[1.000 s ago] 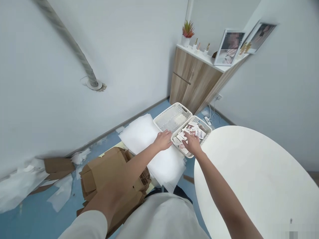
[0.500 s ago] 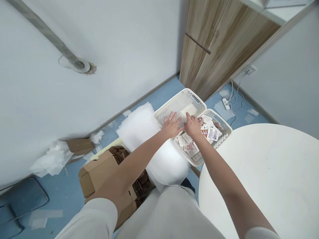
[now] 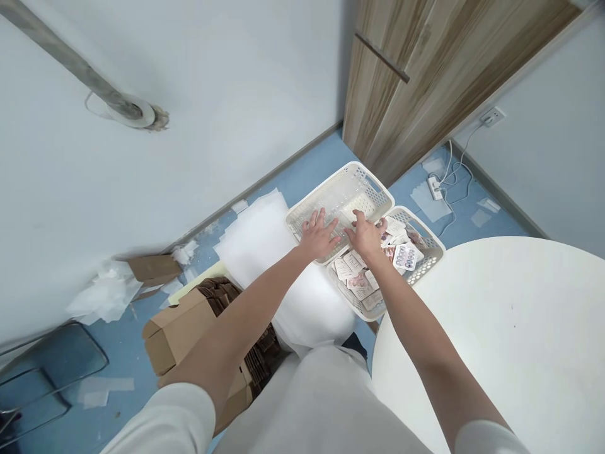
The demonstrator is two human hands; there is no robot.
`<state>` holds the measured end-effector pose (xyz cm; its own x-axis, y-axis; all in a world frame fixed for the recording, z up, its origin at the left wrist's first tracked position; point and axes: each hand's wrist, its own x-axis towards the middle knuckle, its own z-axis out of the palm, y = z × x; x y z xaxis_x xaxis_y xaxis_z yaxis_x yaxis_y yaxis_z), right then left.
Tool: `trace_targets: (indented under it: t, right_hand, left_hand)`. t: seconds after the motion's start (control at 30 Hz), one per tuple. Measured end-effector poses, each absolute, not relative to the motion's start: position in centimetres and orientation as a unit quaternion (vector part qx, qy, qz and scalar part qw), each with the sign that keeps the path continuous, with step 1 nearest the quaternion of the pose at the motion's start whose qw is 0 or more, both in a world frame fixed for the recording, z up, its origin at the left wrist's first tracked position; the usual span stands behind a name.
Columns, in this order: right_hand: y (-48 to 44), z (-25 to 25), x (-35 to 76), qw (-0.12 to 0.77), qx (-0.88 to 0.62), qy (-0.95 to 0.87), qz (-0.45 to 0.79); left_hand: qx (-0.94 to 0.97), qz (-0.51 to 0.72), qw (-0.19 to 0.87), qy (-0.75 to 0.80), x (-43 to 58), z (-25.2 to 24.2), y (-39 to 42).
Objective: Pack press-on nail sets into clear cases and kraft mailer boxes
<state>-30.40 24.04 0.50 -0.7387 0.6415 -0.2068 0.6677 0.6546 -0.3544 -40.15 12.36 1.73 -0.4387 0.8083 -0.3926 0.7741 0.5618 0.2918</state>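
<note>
Two white plastic baskets stand side by side on a stack of white foam sheets (image 3: 265, 243). The far basket (image 3: 366, 183) holds only something clear and thin on its bottom. The near basket (image 3: 428, 255) is full of small printed packets (image 3: 404, 255). My left hand (image 3: 317, 234) lies flat with spread fingers inside the far basket. My right hand (image 3: 366, 234) rests over the rim between the two baskets, fingers reaching into the far one; whether it holds anything is hidden.
A round white table (image 3: 510, 340) fills the lower right. Folded brown cardboard boxes (image 3: 189, 328) lie at the lower left on the blue floor. A wooden cabinet (image 3: 425, 82) stands behind the baskets, a power strip (image 3: 433, 187) beside it.
My view has tilted down. Both hands have moved from the packet basket's edge and foam into the far basket, the left now spread flat inside it.
</note>
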Motion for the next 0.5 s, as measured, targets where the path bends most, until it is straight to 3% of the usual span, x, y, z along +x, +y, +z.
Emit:
trace_targets:
  t: [0.23,0.5]
  right_hand:
    - [23.1,3.5,-28.7,-0.088,0.395,0.874,-0.268]
    - [19.7,7.9,-24.4,-0.169,0.363,0.775,-0.490]
  left_hand:
    - [0.444,0.113,0.232,0.858,-39.8,3.8,11.5]
    - [0.382,0.414,0.253,0.787,-37.4,7.8,8.6]
